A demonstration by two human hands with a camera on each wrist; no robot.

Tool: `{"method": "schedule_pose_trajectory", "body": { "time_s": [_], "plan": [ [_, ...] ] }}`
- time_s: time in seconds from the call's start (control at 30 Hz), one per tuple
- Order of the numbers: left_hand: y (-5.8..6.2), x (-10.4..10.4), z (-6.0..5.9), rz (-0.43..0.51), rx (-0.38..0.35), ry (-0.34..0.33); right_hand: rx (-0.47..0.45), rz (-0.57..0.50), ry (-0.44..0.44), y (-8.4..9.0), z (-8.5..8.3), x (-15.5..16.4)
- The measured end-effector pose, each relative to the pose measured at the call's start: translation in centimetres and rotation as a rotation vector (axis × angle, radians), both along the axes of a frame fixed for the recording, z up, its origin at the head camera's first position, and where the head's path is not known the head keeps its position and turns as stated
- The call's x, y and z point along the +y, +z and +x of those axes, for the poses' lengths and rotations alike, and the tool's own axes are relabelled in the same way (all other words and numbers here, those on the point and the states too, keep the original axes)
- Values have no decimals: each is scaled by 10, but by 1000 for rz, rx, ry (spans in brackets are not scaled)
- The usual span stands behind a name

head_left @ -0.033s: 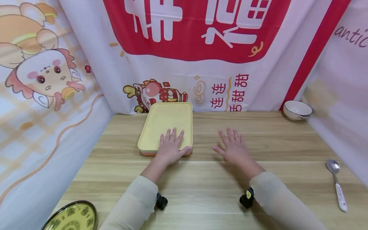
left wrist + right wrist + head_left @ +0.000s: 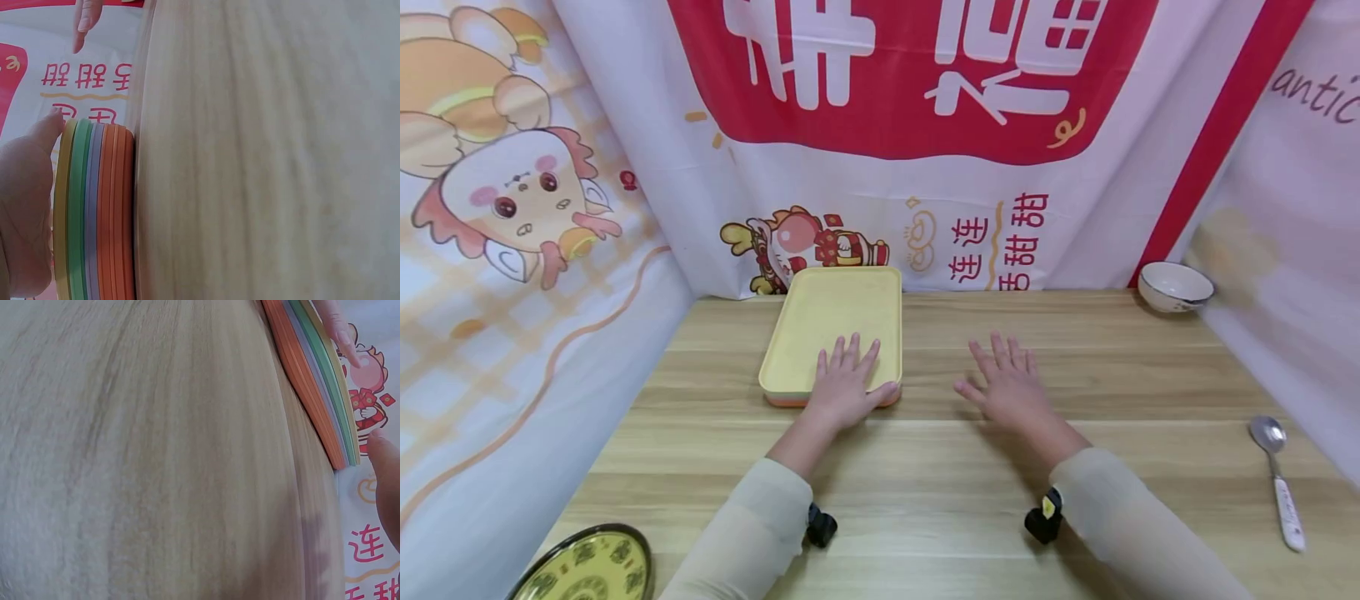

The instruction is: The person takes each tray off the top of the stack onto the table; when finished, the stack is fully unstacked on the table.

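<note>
Head view: clock places are read from between the hands, 12 o'clock pointing away from the person.
Tray stack: on the counter [image 2: 925,508] at 10 o'clock, lying flat; the yellow top tray [image 2: 831,312] covers green, lilac and orange layers, banded clearly in the left wrist view.
Left hand [image 2: 844,392]: over the stack's 5 o'clock corner, palm down; its fingers [image 2: 851,354] are wide and straight, gripping nothing. Whether they press or hover, I cannot tell.
Left thumb [image 2: 50,128]: spread toward 2 o'clock, close to the stack's edge.
Right hand [image 2: 1011,396]: well apart from the stack, at its 3 to 4 o'clock; fingers wide, holding nothing.
Bowl [image 2: 1176,287]: 2 o'clock, at the far corner.
Spoon [image 2: 1283,500]: just past 3 o'clock, handle toward the person.
Plate [image 2: 587,571]: 8 o'clock, partly cut off.
Handling the trays: the work in hand seems to centre on the stack. A light, flat left palm should steady it; leaning hard on the 5 o'clock corner could make it slide. For any lift, fingers on opposite rims, 9 and 3 o'clock, would likely be surest.
</note>
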State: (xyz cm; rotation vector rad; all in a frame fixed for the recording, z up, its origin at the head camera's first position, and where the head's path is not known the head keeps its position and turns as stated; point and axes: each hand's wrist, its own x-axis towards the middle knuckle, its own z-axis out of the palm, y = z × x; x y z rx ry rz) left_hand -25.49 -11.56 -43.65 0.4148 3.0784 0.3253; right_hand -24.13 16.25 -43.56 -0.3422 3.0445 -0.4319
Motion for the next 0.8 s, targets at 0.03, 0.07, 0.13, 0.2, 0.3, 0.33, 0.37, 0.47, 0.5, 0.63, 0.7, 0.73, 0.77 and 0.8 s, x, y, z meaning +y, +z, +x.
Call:
{"method": "schedule_pose_trajectory", "body": {
  "time_s": [0.03, 0.07, 0.13, 0.2, 0.3, 0.33, 0.37, 0.47, 0.5, 0.63, 0.7, 0.73, 0.77, 0.8],
  "plan": [
    [0, 0, 0, 3, 2, 0, 1, 2, 0, 0, 0, 0],
    [0, 0, 0, 2, 6, -2, 2, 3, 0, 0, 0, 0],
    [-1, 0, 0, 3, 12, -5, 5, 6, 0, 0, -1, 0],
    [1, 0, 1, 5, 16, -7, 10, 7, 0, 1, -1, 0],
    [5, -6, 5, 41, 26, -3, 24, -13, 7, 2, 1, -3],
    [7, -10, 6, 63, 30, 1, 28, -29, 12, 2, 1, -5],
    [9, -15, 8, 90, 30, 6, 35, -51, 17, 2, 1, -7],
    [15, -37, 13, 208, 13, 39, 24, -161, 29, 0, 3, -17],
    [17, -45, 15, 250, 3, 57, 12, -206, 28, -1, 3, -20],
    [18, -83, 19, 425, -10, 138, -48, -388, 23, -5, 5, -37],
    [16, -99, 20, 500, -16, 173, -60, -455, 31, -9, 4, -46],
    [14, -106, 20, 532, -24, 186, -63, -484, 37, -11, 4, -51],
    [12, -112, 21, 562, -34, 194, -62, -510, 43, -13, 3, -55],
    [10, -117, 22, 587, -43, 199, -60, -534, 50, -16, 3, -59]
  ]
}}
